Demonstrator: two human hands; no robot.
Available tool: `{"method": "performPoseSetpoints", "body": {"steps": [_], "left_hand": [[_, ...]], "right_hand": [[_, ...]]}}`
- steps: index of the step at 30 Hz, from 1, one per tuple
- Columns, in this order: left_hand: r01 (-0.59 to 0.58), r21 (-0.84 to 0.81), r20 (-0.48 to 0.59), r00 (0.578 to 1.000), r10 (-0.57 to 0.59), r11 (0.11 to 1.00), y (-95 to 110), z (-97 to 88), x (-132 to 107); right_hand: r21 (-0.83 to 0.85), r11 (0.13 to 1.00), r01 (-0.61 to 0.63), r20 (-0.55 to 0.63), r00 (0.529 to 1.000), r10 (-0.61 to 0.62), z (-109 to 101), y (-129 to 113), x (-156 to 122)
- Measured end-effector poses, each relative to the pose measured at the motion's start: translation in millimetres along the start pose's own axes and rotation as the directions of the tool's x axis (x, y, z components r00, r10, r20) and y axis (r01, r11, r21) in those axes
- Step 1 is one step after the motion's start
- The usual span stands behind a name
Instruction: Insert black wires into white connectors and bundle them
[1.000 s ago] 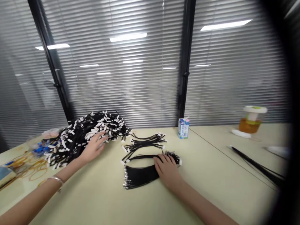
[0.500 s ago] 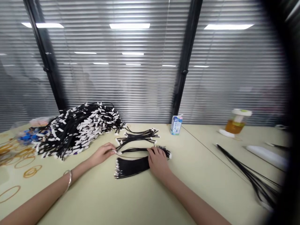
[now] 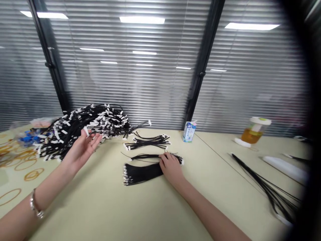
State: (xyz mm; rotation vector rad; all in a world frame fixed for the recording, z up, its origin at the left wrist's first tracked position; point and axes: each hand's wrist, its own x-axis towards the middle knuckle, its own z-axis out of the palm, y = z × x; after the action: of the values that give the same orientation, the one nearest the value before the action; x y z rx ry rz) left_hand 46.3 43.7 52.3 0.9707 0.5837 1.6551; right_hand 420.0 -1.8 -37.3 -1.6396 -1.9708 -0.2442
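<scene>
My left hand (image 3: 81,149) is raised in front of the large heap of black cables with white connectors (image 3: 75,129). Its thumb and forefinger pinch a white connector (image 3: 86,131); the other fingers are loosely spread. Whether a cable trails from it I cannot tell against the heap. My right hand (image 3: 172,165) lies over the right end of a flat bundle of black wires (image 3: 142,174), fingers curled on it. Silvery tips show at the bundle's left end. Just behind it runs a thin strand of black wires (image 3: 144,156), also under my right fingers.
Behind my right hand lies a small group of black cables (image 3: 147,142). A drink carton (image 3: 189,131) and a cup of amber liquid (image 3: 253,132) stand further right, near loose black cables (image 3: 263,184). Orange rubber bands (image 3: 33,174) and blue parts (image 3: 28,137) lie left.
My left hand has moved left and up, away from the wires, towards the heap. A cable end with a white connector now sticks up at the heap's right side. My right hand stays on the bundle.
</scene>
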Motion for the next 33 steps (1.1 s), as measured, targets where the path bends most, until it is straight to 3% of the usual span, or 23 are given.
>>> {"method": "performPoseSetpoints", "body": {"steps": [3, 5, 9, 11, 12, 14, 16, 18, 19, 21, 23, 25, 29, 33], "left_hand": [[0.110, -0.102, -0.026, 0.993, -0.113, 0.989, -1.8, 7.0, -20.7], [0.232, -0.141, 0.013, 0.972, -0.233, 0.962, -12.8, 14.0, -35.6], [0.473, 0.026, 0.179, 0.865, -0.469, 0.881, -43.6, 26.5, -61.4], [0.476, 0.165, 0.299, 0.810, -0.504, 0.864, -55.1, 29.3, -70.0], [0.426, 0.260, 0.376, 0.782, -0.497, 0.867, -58.5, 30.0, -73.1], [0.282, 0.433, 0.511, 0.706, -0.491, 0.856, -60.6, 30.8, -77.0], [0.174, 0.549, 0.587, 0.616, -0.525, 0.817, -58.7, 31.9, -78.3], [0.095, 0.620, 0.607, 0.571, -0.553, 0.778, -56.6, 34.1, -76.0], [0.029, 0.652, 0.610, 0.573, -0.547, 0.757, -56.5, 35.5, -72.8], [-0.199, 0.698, 0.632, 0.623, -0.460, 0.688, -59.1, 38.3, -61.6], [-0.475, 0.693, 0.689, 0.658, -0.304, 0.543, -65.9, 40.4, -45.1], [-0.661, 0.649, 0.755, 0.621, -0.211, 0.377, -75.9, 41.1, -27.3], [-0.741, 0.607, 0.794, 0.575, -0.195, 0.288, -96.0, 41.1, -6.5], [-0.779, 0.570, 0.821, 0.527, -0.221, 0.261, -97.3, 48.0, -14.9]], "right_hand": [[0.118, 0.993, -0.002, -0.001, 1.000, 0.002, -2.0, 0.5, 1.7], [0.219, 0.975, 0.019, 0.004, 1.000, -0.021, -5.8, -2.5, 1.1], [0.454, 0.889, 0.050, 0.062, 0.994, -0.087, -18.3, -26.0, -11.6], [0.590, 0.807, 0.024, 0.107, 0.988, -0.107, -25.7, -45.5, -21.1], [0.693, 0.721, -0.001, 0.125, 0.985, -0.118, -29.5, -55.4, -25.1], [0.949, 0.268, -0.163, 0.194, 0.977, -0.091, -36.8, -72.2, -29.9], [0.957, -0.086, -0.276, 0.275, 0.961, -0.017, -42.7, -81.2, -30.1], [0.918, -0.208, -0.338, 0.349, 0.937, 0.022, -46.0, -81.8, -27.5], [0.906, -0.219, -0.361, 0.375, 0.927, 0.024, -46.5, -79.8, -25.8], [0.901, -0.199, -0.385, 0.400, 0.916, 0.036, -45.9, -74.4, -23.2], [0.902, -0.170, -0.397, 0.411, 0.910, 0.057, -44.0, -70.9, -22.3], [0.906, -0.119, -0.406, 0.415, 0.908, 0.059, -42.2, -71.3, -22.6], [0.930, 0.086, -0.357, 0.354, 0.934, 0.051, -42.6, -77.3, -23.8], [0.898, 0.387, -0.212, 0.199, 0.977, 0.074, -43.2, -74.4, -23.2]]}}
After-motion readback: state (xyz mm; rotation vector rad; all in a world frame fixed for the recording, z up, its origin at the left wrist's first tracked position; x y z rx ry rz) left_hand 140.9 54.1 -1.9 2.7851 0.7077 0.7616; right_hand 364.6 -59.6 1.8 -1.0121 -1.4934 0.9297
